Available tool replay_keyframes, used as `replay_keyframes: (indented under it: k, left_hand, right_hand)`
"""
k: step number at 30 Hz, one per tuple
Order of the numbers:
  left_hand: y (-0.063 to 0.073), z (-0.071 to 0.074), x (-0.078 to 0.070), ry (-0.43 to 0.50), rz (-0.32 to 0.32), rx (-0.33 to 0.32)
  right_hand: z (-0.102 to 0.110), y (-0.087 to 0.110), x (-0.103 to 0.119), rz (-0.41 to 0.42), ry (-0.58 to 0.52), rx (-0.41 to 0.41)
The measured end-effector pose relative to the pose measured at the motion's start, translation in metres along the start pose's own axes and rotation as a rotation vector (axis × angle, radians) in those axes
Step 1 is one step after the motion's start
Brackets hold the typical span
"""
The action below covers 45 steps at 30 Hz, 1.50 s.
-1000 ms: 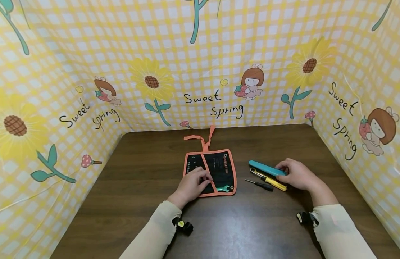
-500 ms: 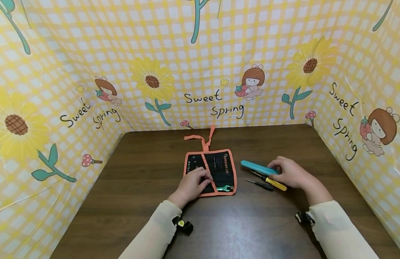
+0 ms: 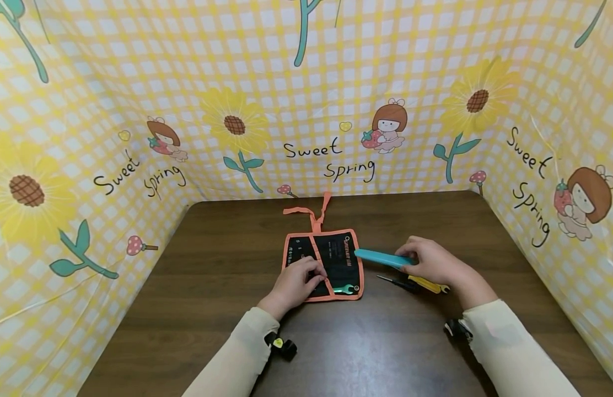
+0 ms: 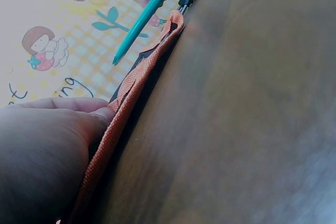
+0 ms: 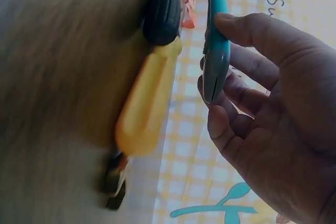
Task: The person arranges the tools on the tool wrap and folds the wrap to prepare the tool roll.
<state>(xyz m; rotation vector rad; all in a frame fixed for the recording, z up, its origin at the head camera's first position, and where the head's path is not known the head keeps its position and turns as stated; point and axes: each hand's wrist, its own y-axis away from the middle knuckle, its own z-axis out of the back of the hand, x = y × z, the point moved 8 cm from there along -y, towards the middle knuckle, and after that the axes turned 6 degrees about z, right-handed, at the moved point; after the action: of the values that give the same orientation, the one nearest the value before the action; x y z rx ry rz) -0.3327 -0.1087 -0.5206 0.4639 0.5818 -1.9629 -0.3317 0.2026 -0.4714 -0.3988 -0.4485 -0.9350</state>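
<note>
My right hand point(image 3: 430, 264) holds a turquoise utility knife point(image 3: 382, 257) between thumb and fingers. Its grey slotted end point(image 5: 218, 72) lies toward the palm in the right wrist view; the other end overlaps the pouch's right edge in the head view. On the table lies a black tool pouch point(image 3: 338, 262) with orange trim. The thumb and fingers of my left hand point(image 3: 294, 284) pinch the orange band point(image 4: 126, 103) of its pocket. A green open-end wrench point(image 3: 344, 289) shows at the pouch's lower right.
Below the right hand lie a small black-handled screwdriver point(image 3: 397, 282) and a yellow-handled tool point(image 3: 425, 284). Orange ties point(image 3: 316, 218) stretch from the pouch's far edge. A yellow checked cloth point(image 3: 267, 77) walls the brown table point(image 3: 212, 237) at the back and sides.
My right hand has moved left with the utility knife, bringing its far end to the pouch's edge. The yellow-handled tool has shifted slightly right. My left hand keeps its place.
</note>
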Motion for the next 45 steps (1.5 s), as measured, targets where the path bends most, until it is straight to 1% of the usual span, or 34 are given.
replay_keyframes:
  k: [11,17,22,25,34,39,45]
  left_hand:
    - [0.001,0.000,0.001,0.013,-0.002,-0.003]
    - [0.002,0.001,0.000,0.007,-0.013,-0.005]
    - [0.003,0.002,-0.003,0.008,-0.027,-0.010]
    - [0.003,0.003,-0.004,0.006,-0.030,-0.011]
    - [0.002,0.002,-0.004,-0.019,-0.017,0.007]
    - [0.002,0.002,-0.005,-0.038,-0.012,0.013]
    - [0.002,0.002,-0.007,-0.045,-0.025,0.013]
  right_hand:
    - [-0.009,-0.016,0.014,0.006,-0.024,0.046]
    - [-0.017,-0.025,0.019,-0.001,-0.003,0.081]
    - [-0.022,-0.030,0.026,0.026,0.016,0.113]
    - [-0.025,-0.033,0.029,0.040,0.022,0.113]
    - [-0.029,-0.040,0.038,0.052,-0.005,0.089]
    - [-0.032,-0.043,0.040,0.052,-0.005,0.092]
    - [-0.037,-0.048,0.046,0.084,0.019,0.112]
